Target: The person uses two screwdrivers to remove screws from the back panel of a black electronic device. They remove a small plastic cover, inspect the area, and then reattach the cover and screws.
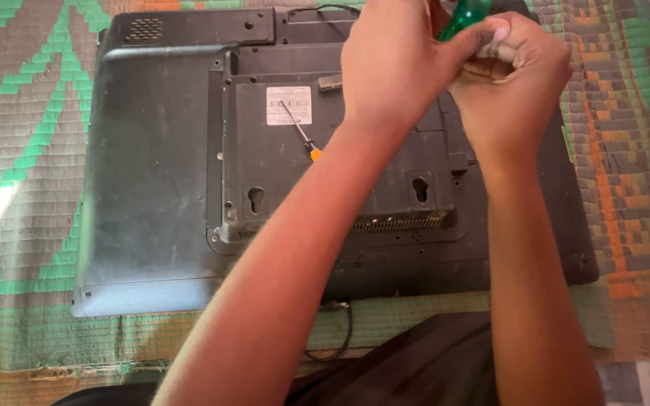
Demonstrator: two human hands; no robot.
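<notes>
Nearest: dark cloth (430, 361) at the bottom edge, with a black cable (344, 331) looping just beyond it on the woven mat (16, 150), patterned green, grey and orange. Middle: black monitor (152, 188) lying face down on the mat, back panel up, white label (289, 105) on it. Small screwdriver (300, 134) with orange handle rests loose on the panel beside the label. Far: left hand (393, 68) and right hand (513, 83) meet over the monitor's far right part, both grips closed around a green-handled screwdriver (464, 16); its tip is hidden.
</notes>
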